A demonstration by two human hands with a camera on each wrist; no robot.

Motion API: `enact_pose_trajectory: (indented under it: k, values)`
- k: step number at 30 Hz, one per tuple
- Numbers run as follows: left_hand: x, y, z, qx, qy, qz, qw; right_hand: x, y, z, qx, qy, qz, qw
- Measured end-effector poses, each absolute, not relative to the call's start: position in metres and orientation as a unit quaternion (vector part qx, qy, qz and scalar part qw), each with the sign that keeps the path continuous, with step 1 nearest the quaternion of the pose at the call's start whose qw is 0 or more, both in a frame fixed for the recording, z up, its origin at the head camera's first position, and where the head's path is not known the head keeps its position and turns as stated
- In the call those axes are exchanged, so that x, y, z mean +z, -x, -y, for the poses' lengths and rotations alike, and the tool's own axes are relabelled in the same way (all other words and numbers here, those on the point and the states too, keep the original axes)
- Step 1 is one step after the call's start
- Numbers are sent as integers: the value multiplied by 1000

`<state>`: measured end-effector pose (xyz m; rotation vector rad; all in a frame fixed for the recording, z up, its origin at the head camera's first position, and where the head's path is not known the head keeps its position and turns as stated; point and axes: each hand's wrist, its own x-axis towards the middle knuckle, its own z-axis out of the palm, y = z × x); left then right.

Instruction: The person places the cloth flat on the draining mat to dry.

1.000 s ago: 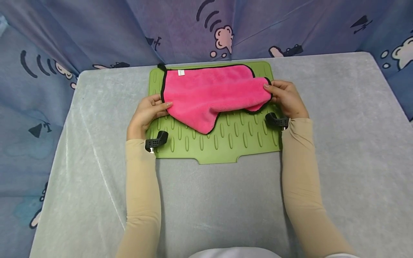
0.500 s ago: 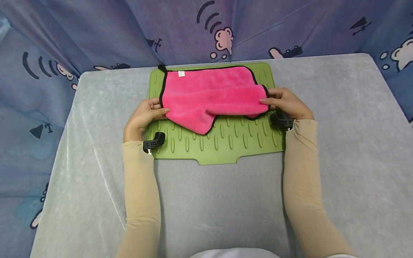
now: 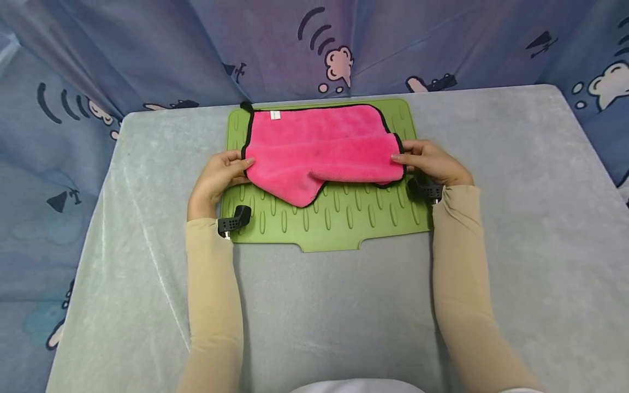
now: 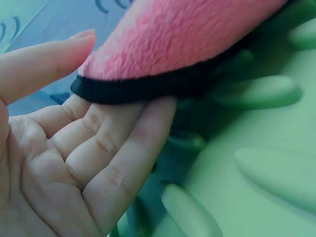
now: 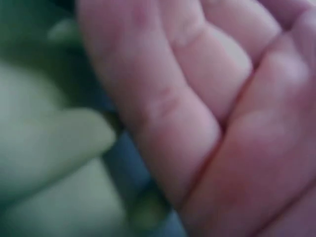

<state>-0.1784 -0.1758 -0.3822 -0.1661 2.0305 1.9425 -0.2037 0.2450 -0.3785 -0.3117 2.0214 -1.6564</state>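
A pink plush towel point(image 3: 319, 144) with black edging lies over the green ridged mat point(image 3: 344, 224), part of it folded and its front corner hanging toward the person. At its left edge my left hand point(image 3: 216, 177) pinches the towel, thumb on top and fingers underneath. The left wrist view shows those fingers point(image 4: 118, 158) under the black trim, close above the mat's ridges. On the opposite side my right hand point(image 3: 434, 162) pinches the right edge, thumb over the pink pile. Only the blurred right hand point(image 5: 197, 113) and green mat show in the right wrist view.
A grey cloth-covered table point(image 3: 334, 305) carries the mat. Behind and to the left hangs a blue patterned curtain point(image 3: 162, 49). Black wrist cameras point(image 3: 236, 219) sit on both wrists, over the mat's sides.
Both hands first shift slightly outward. The right hand comes lower toward the person, drawing the towel's right part down over the mat. The left hand lowers a little and stays pinching its edge.
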Motion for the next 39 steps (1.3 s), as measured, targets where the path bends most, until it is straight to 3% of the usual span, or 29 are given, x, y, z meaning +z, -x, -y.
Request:
enact_pose_trajectory:
  k: [9,15,20,33,36,39]
  values:
    - [-379,159,177,689,23,-703,172,-377,183,-243,-564,116,-776,256]
    - [-391,152,176,687,21,-700,194,-385,171,-245,-566,87,-790,218]
    - [-394,153,176,691,26,-703,168,-386,169,-247,-593,94,-774,203]
    - [-389,150,181,722,38,-680,126,-386,168,-250,-634,125,-725,237]
    - [-390,149,182,715,31,-682,148,-385,167,-251,-636,130,-721,243]
    - [-389,147,186,654,11,-728,205,-385,167,-252,-631,126,-721,258]
